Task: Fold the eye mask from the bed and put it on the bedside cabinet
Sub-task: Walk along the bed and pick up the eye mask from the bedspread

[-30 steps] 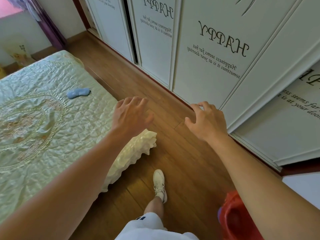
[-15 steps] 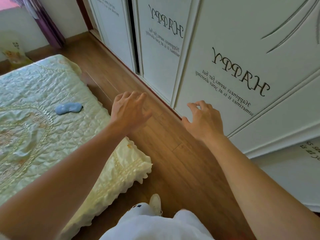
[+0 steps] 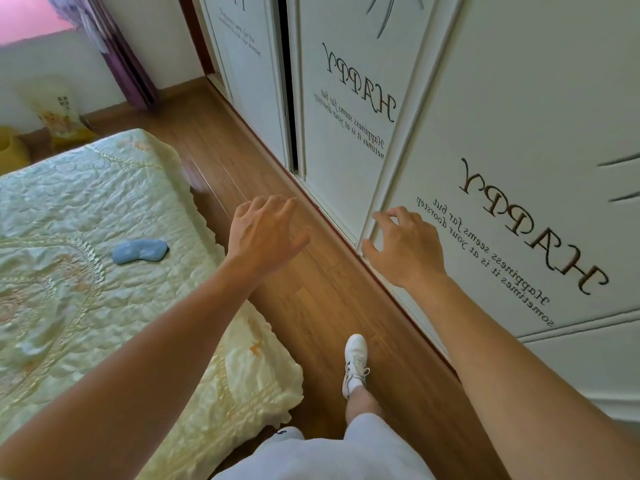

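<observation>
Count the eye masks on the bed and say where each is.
1. The blue eye mask lies flat on the quilted bedspread near the bed's wardrobe-side edge, untouched by either hand. Others could lie outside the frame.

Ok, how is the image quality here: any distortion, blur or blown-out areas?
Head view: strong wide-angle bending, the wardrobe doors lean and curve; the window corner is blown out pink; the far wall looks soft; the eye mask and both hands, left hand and right hand, are sharp enough; daylight is even with soft shadows.
</observation>
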Demonstrator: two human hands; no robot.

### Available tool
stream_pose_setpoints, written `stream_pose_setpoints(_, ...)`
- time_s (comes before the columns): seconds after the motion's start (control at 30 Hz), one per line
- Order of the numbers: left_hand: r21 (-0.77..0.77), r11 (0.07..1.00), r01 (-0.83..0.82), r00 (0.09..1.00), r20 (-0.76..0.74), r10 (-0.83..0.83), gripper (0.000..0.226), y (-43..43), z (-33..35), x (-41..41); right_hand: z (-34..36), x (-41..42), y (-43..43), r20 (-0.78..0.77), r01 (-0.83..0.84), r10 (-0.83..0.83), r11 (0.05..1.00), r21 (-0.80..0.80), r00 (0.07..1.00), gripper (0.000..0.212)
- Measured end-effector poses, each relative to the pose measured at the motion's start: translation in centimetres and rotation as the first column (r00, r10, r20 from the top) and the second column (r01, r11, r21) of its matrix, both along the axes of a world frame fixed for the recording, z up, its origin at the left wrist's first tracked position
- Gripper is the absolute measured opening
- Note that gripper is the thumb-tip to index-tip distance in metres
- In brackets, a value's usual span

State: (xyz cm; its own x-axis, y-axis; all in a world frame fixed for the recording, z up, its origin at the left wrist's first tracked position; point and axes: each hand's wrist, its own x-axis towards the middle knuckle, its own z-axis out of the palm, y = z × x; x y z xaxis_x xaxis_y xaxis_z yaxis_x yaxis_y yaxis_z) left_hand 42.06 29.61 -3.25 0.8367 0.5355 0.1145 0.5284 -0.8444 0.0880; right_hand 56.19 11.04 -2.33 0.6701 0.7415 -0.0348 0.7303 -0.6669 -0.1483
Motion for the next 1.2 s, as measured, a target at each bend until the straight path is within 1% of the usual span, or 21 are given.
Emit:
stream_pose_setpoints(0.27, 0.018, 0.989, -0.149, 0.988, -0.048, 0.15, 0.066, 7.9, 0.7, 10.5, 0.2, 12.2, 10.7, -0.044, -0.155, 0.156, 0.987, 0.033, 0.987, 0.056)
stream_pose_setpoints(0.33, 0.014, 0.983, -0.185, 0.982, -0.033, 0.186, 0.065, 9.7, 1.1, 12.4, 0.6, 14.7, 13.5, -0.051, -0.196, 0.198, 0.98, 0.045, 0.979, 0.056)
stream_pose_setpoints(0.4, -0.023, 0.975, -0.22, 0.976, -0.017, 0.219, 0.064, 11.3, 1.4, 13.7, 0.8, 16.7, 16.5, -0.061, -0.24, 0.242, 0.97, 0.046, 0.968, 0.056)
stream_pose_setpoints(0.47, -0.026, 0.964, -0.264, 0.964, -0.033, 0.263, 0.065, 12.7, 1.6, 14.2, 1.1, 17.8, 19.1, -0.073, -0.29, 0.293, 0.956, 0.044, 0.953, 0.055)
stream_pose_setpoints(0.53, 0.015, 0.951, -0.309, 0.95, -0.044, 0.31, 0.063, 14.5, 1.6, 14.2, 1.3, 18.4, 21.7, -0.081, -0.335, 0.339, 0.94, 0.055, 0.937, 0.056)
stream_pose_setpoints(0.63, 0.007, 0.927, -0.375, 0.927, -0.012, 0.375, 0.056, 17.5, 1.9, 13.9, 1.1, 19.2, 25.8, -0.091, -0.394, 0.4, 0.916, 0.072, 0.912, 0.054)
stream_pose_setpoints(0.77, 0.003, 0.89, -0.455, 0.89, -0.023, 0.455, 0.065, 21.6, 1.9, 13.6, 0.5, 19.1, 31.3, -0.096, -0.463, 0.468, 0.884, 0.066, 0.878, 0.053)
stream_pose_setpoints(0.83, -0.005, 0.874, -0.485, 0.875, -0.006, 0.485, 0.063, 24.3, 1.5, 13.5, 0.1, 18.8, 34.5, -0.097, -0.494, 0.499, 0.866, 0.075, 0.861, 0.053)
stream_pose_setpoints(0.93, -0.009, 0.853, -0.522, 0.853, 0.019, 0.522, 0.056, 29.3, 0.7, 13.2, -0.4, 18.1, 40.6, -0.08, -0.542, 0.547, 0.837, 0.077, 0.833, 0.051)
stream_pose_setpoints(1.1, -0.056, 0.804, -0.592, 0.805, 0.023, 0.593, 0.058, 39.1, -0.5, 11.0, -0.7, 16.0, 52.4, -0.035, -0.622, 0.624, 0.781, 0.058, 0.781, 0.049)
stream_pose_setpoints(1.2, -0.092, 0.749, -0.656, 0.75, 0.035, 0.661, 0.058, 45.2, -0.5, 8.9, -0.5, 14.3, 59.6, -0.035, -0.67, 0.67, 0.742, 0.009, 0.742, 0.049)
